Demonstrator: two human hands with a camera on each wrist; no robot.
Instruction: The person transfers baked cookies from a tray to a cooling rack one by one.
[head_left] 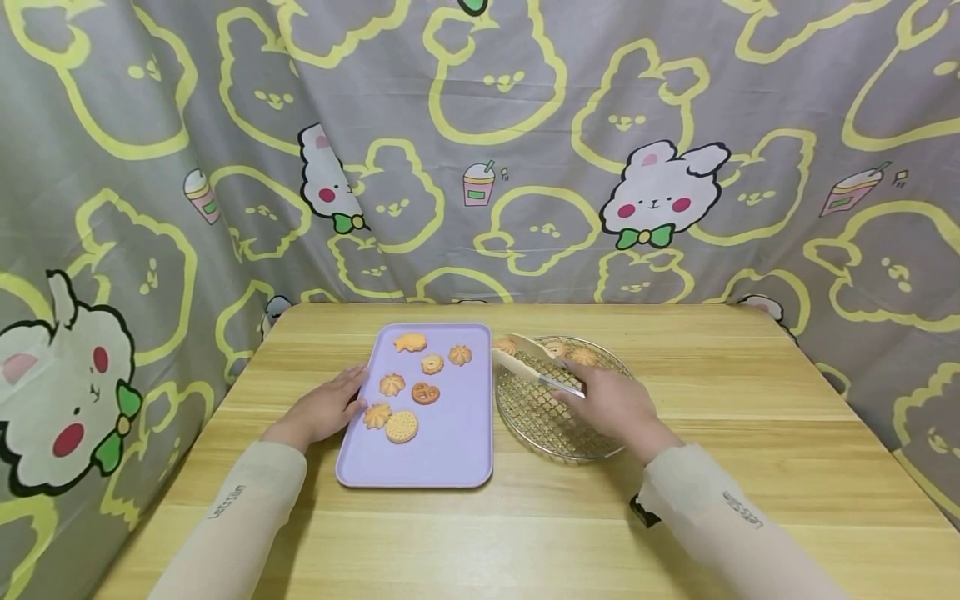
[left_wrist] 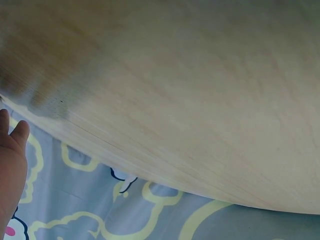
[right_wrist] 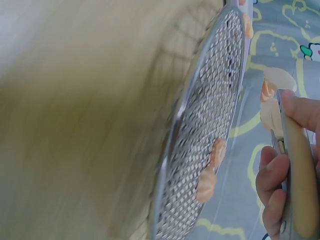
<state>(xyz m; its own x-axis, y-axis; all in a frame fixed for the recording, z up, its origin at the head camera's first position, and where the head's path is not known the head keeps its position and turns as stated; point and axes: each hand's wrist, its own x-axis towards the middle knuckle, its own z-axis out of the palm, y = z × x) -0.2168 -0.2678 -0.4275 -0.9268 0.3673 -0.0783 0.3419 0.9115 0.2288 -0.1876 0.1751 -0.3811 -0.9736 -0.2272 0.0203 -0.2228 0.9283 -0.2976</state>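
my right grip (head_left: 617,408) curls round tongs (head_left: 519,367), cookie (head_left: 506,346) between tips; tray (head_left: 452,450) lies left, long axis pointing away from me; left grip (head_left: 322,410), fingers relaxed, nearer.

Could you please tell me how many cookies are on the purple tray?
7 on the tray: fish cookie, ring cookie, flower cookie toward the back; second flower cookie, pretzel cookie midway; third flower cookie, round cookie nearer the front. None seems hidden.

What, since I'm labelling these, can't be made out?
Head view: part of wire rack, behind right hand.
Head view: black object, partly under right sleeve.
Left wrist view: part of left hand, cut by left edge.
Right wrist view: cookie between the tongs, part-covered by their tips.
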